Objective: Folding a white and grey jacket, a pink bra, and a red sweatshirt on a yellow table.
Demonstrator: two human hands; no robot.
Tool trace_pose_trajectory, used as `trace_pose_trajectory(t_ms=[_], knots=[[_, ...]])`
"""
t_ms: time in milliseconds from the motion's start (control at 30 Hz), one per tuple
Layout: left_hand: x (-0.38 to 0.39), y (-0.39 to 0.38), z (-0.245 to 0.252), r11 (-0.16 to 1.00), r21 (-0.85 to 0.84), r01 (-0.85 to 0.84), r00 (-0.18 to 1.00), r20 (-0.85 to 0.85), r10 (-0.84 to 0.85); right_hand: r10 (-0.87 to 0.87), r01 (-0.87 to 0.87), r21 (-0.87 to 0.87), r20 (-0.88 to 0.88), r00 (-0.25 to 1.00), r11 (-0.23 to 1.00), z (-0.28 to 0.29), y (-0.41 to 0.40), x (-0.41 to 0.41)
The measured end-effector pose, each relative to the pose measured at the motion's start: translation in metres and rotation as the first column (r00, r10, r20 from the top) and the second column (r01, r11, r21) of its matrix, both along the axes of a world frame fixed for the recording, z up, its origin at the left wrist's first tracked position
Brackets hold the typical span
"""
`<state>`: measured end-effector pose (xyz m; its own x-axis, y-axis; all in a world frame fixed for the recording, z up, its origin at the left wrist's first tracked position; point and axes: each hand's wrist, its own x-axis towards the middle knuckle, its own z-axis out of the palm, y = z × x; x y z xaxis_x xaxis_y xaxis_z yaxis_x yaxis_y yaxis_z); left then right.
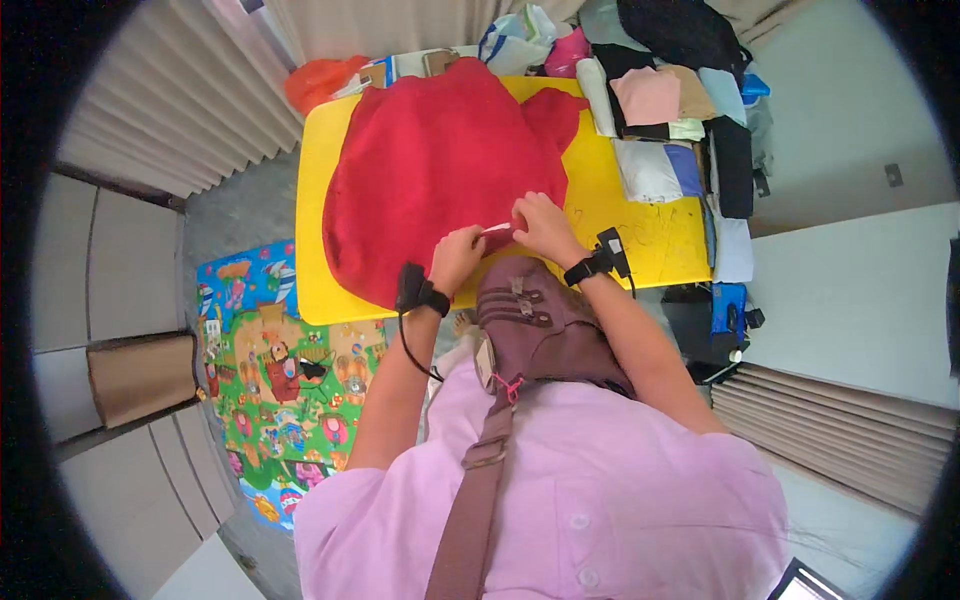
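Note:
A red garment lies spread over a yellow table, with a sleeve-like part pointing to the upper right. At its near edge, my left hand pinches the red cloth between thumb and fingers. My right hand grips the same edge a little to the right. Between the two hands a small white strip shows on the cloth. Both wrists wear black straps with small devices. A brown crossbody bag hangs just below my hands, close to the table's front edge.
Folded clothes are stacked along the table's right side. Behind the garment are an orange-red plastic bag, a white and blue bag and a pink bag. A colourful play mat covers floor at the left.

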<state>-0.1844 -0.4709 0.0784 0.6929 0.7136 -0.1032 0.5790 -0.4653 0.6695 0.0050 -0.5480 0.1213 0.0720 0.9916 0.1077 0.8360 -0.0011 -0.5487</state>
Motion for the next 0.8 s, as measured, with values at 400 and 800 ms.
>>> trace_pose_trajectory(t_ms=[400,800], knots=[[0.042,0.008,0.025,0.997,-0.053,-0.063,0.975,0.212,0.073,-0.49,0.485,0.117,0.021,0.871,0.867,0.007,-0.01,-0.002],[0.07,-0.011,0.04,0.99,-0.143,-0.013,0.981,0.19,0.04,-0.283,0.155,-0.239,-0.736,0.615,0.959,-0.081,0.009,0.015]])
